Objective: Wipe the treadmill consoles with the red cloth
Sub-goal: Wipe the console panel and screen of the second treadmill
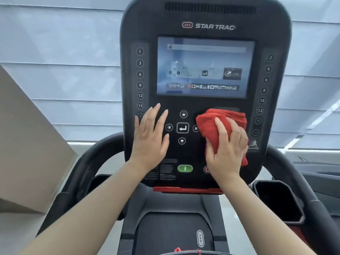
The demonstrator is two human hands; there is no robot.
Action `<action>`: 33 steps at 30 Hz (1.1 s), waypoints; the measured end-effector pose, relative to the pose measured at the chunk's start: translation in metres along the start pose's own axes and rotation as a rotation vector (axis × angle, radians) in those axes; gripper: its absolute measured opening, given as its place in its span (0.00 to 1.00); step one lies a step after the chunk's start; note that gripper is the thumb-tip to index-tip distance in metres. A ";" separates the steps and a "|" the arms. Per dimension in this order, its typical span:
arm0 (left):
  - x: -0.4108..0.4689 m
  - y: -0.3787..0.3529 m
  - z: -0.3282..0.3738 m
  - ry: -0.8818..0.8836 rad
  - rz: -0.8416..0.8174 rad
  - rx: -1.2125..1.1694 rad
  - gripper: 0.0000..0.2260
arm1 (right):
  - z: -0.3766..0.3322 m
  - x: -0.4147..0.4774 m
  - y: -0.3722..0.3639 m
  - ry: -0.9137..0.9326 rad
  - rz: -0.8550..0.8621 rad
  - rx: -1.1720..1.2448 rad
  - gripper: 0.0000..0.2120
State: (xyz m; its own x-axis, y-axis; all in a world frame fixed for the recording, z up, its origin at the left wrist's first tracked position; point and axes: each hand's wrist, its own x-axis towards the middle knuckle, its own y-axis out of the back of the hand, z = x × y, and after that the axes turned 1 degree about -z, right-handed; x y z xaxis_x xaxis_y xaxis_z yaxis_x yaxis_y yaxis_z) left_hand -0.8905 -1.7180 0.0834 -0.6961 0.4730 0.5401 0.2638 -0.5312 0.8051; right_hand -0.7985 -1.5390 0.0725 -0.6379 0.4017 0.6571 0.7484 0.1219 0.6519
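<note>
A black treadmill console (206,19) fills the middle of the view, with a lit screen (205,67) above a pad of arrow buttons (182,128). My right hand (227,150) presses a bunched red cloth (209,124) against the console's lower right, just right of the arrow pad. My left hand (150,138) lies flat on the console's lower left with fingers spread, holding nothing. The cloth covers part of the panel beneath it, and my right wrist hides most of a red button.
A green start button (185,168) sits between my wrists. Numbered keys run down both console edges. Black handlebars (88,162) curve out left and right, with a cup holder (277,199) at right. A beige wall panel (27,144) stands at left; window blinds are behind.
</note>
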 end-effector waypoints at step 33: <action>-0.058 -0.078 0.112 0.167 -0.152 0.059 0.28 | 0.098 0.031 0.039 0.044 0.069 0.061 0.24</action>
State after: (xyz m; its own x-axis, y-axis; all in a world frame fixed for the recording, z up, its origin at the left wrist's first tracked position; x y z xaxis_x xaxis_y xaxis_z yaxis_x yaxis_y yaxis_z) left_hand -0.7958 -1.6255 0.0171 -0.8302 0.4190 0.3677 0.1828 -0.4186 0.8896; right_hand -0.7708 -1.4332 0.0812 -0.5910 0.3706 0.7165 0.7995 0.1509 0.5814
